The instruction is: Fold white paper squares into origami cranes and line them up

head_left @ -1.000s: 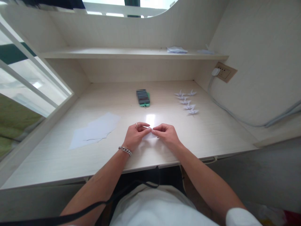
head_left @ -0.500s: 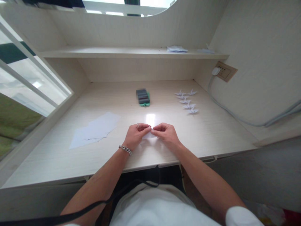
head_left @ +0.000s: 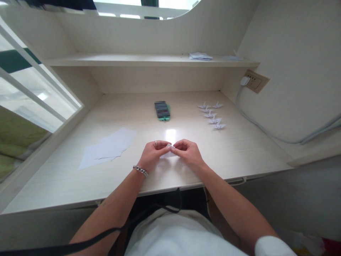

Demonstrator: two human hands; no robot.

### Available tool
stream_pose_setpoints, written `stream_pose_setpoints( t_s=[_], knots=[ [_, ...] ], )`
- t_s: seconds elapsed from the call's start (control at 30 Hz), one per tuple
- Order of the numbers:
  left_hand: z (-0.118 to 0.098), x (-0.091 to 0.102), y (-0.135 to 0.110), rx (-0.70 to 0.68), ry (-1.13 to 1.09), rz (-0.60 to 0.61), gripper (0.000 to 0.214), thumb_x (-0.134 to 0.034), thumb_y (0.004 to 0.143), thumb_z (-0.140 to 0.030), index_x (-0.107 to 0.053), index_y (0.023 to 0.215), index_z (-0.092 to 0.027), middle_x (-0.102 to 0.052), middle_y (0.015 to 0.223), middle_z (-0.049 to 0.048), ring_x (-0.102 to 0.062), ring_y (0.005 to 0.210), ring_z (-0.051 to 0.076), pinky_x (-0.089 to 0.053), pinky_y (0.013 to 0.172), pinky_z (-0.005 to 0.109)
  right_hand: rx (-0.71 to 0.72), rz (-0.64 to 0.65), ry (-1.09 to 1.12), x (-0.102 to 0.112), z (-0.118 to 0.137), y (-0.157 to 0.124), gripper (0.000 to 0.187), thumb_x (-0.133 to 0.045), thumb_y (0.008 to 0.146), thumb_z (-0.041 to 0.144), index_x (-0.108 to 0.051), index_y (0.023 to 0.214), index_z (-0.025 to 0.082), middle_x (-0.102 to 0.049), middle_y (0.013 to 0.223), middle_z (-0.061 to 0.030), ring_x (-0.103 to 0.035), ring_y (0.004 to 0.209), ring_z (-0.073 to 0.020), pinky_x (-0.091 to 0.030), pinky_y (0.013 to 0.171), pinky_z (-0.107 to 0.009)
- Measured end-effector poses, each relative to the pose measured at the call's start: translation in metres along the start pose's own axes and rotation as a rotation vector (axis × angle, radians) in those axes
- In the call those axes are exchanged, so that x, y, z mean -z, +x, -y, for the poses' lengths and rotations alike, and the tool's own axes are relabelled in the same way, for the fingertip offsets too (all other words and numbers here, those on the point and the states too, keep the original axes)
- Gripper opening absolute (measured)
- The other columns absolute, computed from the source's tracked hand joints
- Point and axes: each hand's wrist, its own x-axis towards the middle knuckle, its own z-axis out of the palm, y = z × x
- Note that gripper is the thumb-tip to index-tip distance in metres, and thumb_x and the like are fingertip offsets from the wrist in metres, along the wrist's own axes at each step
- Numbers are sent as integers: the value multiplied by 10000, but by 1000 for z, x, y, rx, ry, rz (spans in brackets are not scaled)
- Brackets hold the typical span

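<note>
A small piece of folded white paper (head_left: 166, 155) is pinched between my two hands just above the desk, close to its front edge. My left hand (head_left: 153, 153), with a ring and a chain bracelet, grips the paper's left side between thumb and fingers. On the other side my right hand (head_left: 188, 152) holds it the same way, the thumbs nearly meeting at the top. My fingers hide part of the folds. Several white paper cranes (head_left: 214, 121) stand in a cluster beyond my right hand. White paper sheets (head_left: 114, 142) lie flat to the left.
A phone-like object with a green edge (head_left: 163, 118), partly pixelated, lies ahead on the desk (head_left: 80, 192). Folded papers (head_left: 200, 56) rest on the shelf (head_left: 133, 59). At right, a white cable (head_left: 255, 122) runs from the wall socket (head_left: 257, 81) along the wall.
My left thumb and fingers have shifted slightly on the paper, and a little more of its top edge shows between the thumbs. The cranes and sheets have stayed in place.
</note>
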Motion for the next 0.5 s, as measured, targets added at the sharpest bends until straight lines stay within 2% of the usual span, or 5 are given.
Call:
stream_pose_setpoints(
  t_s=[0.23, 0.5],
  knots=[
    [-3, -1, 0, -25, 96, -9, 206, -796, 660, -335, -729, 720, -150, -714, 702, 39, -616, 653, 136, -489, 685, 274, 32, 12, -76, 1, -4, -1, 303, -807, 641, 392, -677, 801, 169, -692, 742, -42, -634, 674, -164, -512, 650, -298],
    [-4, -1, -2, -41, 142, -13, 233, -793, 657, -361, -746, 756, -156, -740, 748, 63, -656, 701, 171, -517, 722, 309, 58, 19, -120, 1, -4, -2, 276, -786, 669, 409, -687, 786, 179, -703, 756, -51, -647, 695, -177, -528, 667, -310]
  ],
)
